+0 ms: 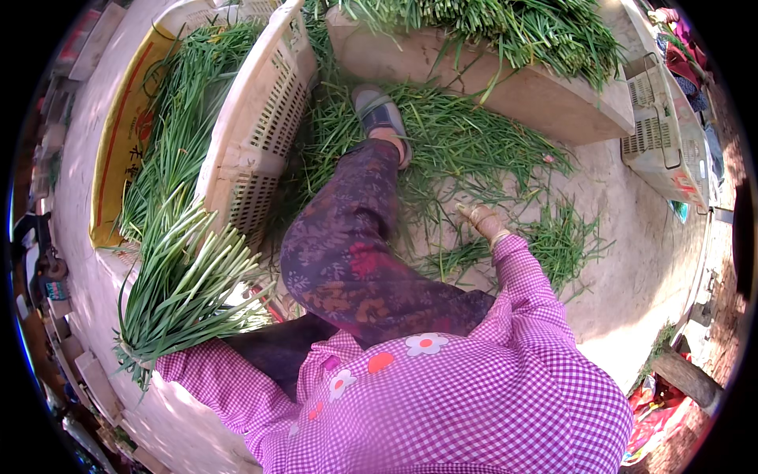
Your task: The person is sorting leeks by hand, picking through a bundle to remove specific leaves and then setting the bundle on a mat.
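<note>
At the left, my left hand (134,352) grips a bundle of long green leafy stalks (172,290), probably garlic chives; leaves cover most of the hand. The pale stalk ends fan up and to the right beside a plastic crate (260,136). That crate stands at the upper left and holds more green stalks (189,118) along a yellow printed sack (121,154). Right of my knee, my right hand (482,220), in a worn tan glove, is low over the pale floor among loose green leaves (556,243). I see nothing held in it; its fingers are partly spread.
A low slab-like bench (485,83) bears a heap of cut stalks (521,29) at the top. Loose leaves (450,124) cover the floor round my shoe (379,112). Another plastic crate (663,130) stands right. A log (687,376) lies at the lower right. Part of another person (681,41) shows top right.
</note>
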Action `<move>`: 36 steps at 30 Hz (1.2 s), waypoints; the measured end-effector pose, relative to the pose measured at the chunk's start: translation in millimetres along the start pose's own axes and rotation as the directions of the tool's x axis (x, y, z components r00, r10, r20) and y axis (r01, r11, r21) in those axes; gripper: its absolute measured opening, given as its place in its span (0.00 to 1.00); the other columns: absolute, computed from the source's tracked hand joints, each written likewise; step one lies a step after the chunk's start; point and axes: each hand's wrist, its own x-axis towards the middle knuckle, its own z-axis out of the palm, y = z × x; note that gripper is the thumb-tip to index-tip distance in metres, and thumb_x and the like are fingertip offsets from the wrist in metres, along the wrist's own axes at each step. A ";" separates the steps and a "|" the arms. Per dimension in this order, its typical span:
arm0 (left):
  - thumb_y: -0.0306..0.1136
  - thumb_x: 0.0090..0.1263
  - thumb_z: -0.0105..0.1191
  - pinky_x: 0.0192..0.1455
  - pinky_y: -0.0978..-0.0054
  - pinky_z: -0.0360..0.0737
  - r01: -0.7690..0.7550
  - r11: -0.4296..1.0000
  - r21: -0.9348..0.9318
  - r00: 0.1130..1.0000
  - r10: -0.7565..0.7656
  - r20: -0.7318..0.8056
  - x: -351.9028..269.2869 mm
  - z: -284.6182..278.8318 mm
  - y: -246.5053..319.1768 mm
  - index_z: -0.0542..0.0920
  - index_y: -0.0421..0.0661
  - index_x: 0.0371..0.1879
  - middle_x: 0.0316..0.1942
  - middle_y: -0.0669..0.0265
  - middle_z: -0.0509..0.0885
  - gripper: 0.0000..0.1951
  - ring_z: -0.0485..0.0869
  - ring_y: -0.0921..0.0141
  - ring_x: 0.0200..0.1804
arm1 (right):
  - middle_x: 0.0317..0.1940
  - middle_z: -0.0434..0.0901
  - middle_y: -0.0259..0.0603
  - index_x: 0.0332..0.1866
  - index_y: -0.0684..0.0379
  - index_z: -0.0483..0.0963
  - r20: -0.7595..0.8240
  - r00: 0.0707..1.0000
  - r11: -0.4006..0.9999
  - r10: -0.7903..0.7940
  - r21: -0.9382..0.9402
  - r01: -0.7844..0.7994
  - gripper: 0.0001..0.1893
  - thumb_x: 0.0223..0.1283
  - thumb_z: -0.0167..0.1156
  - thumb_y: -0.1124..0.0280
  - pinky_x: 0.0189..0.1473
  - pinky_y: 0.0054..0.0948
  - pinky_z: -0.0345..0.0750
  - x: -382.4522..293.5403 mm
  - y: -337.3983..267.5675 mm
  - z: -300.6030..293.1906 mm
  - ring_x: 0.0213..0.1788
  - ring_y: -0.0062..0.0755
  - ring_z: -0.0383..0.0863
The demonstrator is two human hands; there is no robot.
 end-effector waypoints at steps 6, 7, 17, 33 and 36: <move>0.40 0.70 0.42 0.55 0.51 0.79 0.002 1.000 -0.002 1.000 -0.002 0.004 1.8 -0.7 -0.5 0.80 0.41 0.48 0.49 0.52 0.83 0.18 0.83 0.57 0.49 | 0.50 0.82 0.43 0.57 0.63 0.76 0.088 0.996 0.968 -0.003 0.249 -0.019 0.32 0.61 0.57 0.43 0.59 0.33 0.69 -10.1 10.3 1.0 0.53 0.33 0.78; 0.39 0.70 0.42 0.55 0.50 0.79 0.003 1.000 -0.003 1.000 -0.003 0.002 2.1 -0.5 -0.3 0.80 0.41 0.48 0.49 0.52 0.83 0.18 0.83 0.57 0.49 | 0.49 0.82 0.43 0.57 0.64 0.76 0.098 0.995 0.960 -0.018 0.279 -0.010 0.32 0.61 0.57 0.43 0.59 0.33 0.69 -9.9 12.3 0.7 0.53 0.33 0.78; 0.39 0.70 0.43 0.54 0.50 0.79 -0.046 0.998 -0.040 0.999 0.047 0.024 -21.2 -13.6 16.2 0.80 0.41 0.48 0.49 0.52 0.83 0.18 0.83 0.56 0.48 | 0.50 0.82 0.42 0.56 0.59 0.76 0.097 0.995 1.000 0.016 0.024 -0.019 0.26 0.65 0.54 0.48 0.58 0.34 0.70 -19.1 8.3 0.3 0.51 0.38 0.79; 0.39 0.69 0.44 0.54 0.49 0.79 -0.826 0.561 -0.050 0.497 0.684 -0.534 -278.1 -265.2 207.4 0.81 0.41 0.47 0.48 0.52 0.83 0.17 0.83 0.56 0.48 | 0.45 0.82 0.53 0.51 0.51 0.79 0.171 0.981 0.657 -0.092 -0.730 0.189 0.26 0.68 0.42 0.43 0.56 0.43 0.73 -87.9 -2.1 -9.6 0.50 0.51 0.81; 0.39 0.69 0.44 0.54 0.49 0.79 -0.882 0.469 -0.045 0.404 0.703 -0.585 -315.3 -295.1 215.2 0.81 0.41 0.47 0.48 0.52 0.83 0.17 0.83 0.56 0.48 | 0.46 0.81 0.51 0.58 0.44 0.74 0.131 0.983 0.732 -0.128 -0.657 0.183 0.21 0.70 0.43 0.49 0.53 0.42 0.76 -83.3 1.6 -33.4 0.49 0.48 0.81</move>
